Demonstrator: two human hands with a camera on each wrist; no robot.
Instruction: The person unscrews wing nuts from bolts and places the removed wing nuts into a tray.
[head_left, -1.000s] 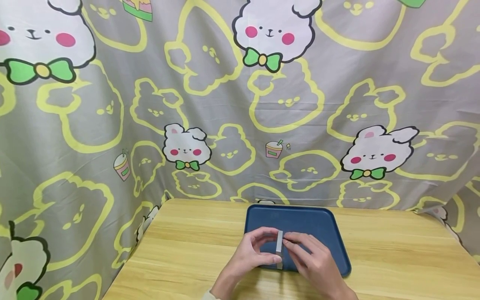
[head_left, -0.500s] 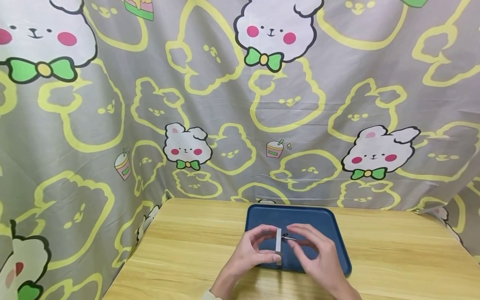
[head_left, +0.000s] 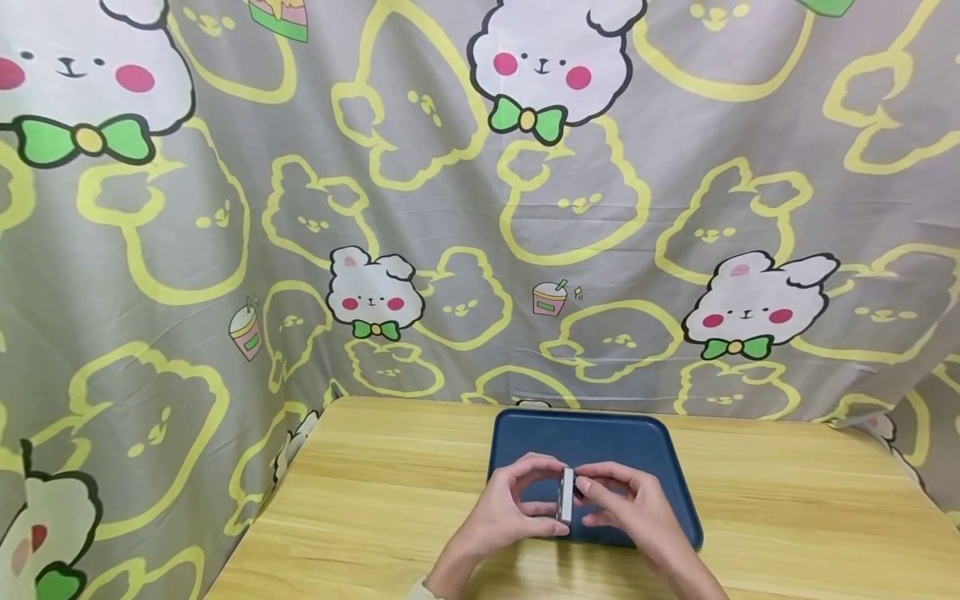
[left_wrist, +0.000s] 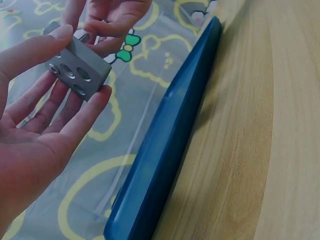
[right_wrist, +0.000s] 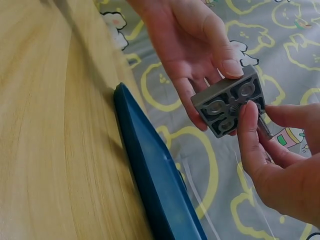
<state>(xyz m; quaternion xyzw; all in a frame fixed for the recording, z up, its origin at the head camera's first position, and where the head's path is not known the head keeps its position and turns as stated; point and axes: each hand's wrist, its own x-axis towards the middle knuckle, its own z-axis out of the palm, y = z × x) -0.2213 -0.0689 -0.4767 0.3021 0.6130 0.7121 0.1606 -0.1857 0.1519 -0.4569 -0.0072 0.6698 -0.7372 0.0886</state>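
My left hand (head_left: 510, 504) grips a square grey metal block (left_wrist: 86, 64) by its edges, thumb on one side and fingers on the other. In the left wrist view, the block's face shows several round holes. Its other face, in the right wrist view, has recessed rings and ribs. With thumb and fingers, my right hand (head_left: 633, 507) pinches a screw (right_wrist: 266, 128) close against that ribbed face. The screw's threaded end sticks out past the fingers; its dark part is mostly covered by them. Both hands are above the near part of a blue tray (head_left: 592, 433).
The tray lies on a light wooden table (head_left: 375, 467) and has a low raised rim. Behind and to the left hangs a grey curtain (head_left: 450, 217) printed with white rabbits and yellow outlines.
Half a second ago the right fingers were spread away from the screw standing out of the block; now they pinch it. The block has turned slightly and shifted a little right with the left hand.
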